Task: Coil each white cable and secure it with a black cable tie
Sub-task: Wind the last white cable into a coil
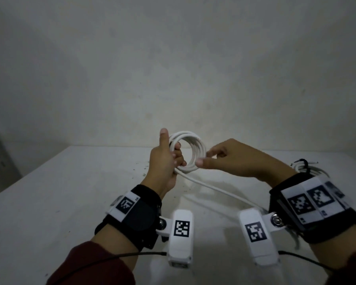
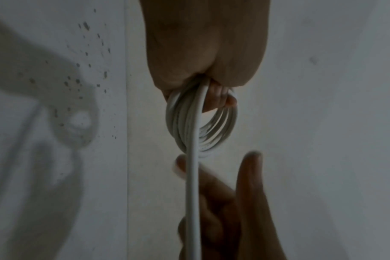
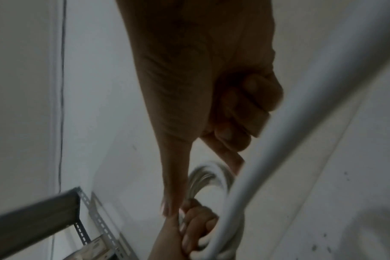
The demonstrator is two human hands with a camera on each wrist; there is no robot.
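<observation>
Above the table (image 1: pixel 60 192), we hold the coil (image 1: pixel 190 154) upright in our left hand (image 1: pixel 164 161), fingers curled through its ring and thumb raised beside it. Our right hand (image 1: pixel 232 159) sits just right of the coil, thumb tip (image 1: pixel 199 162) touching its lower right edge and index finger stretched toward it, the other fingers curled in on nothing. From the coil's bottom a loose cable tail (image 1: pixel 218 188) trails down toward our right wrist. Behind that wrist, another bundle (image 1: pixel 304 167) with a black tie lies on the table.
</observation>
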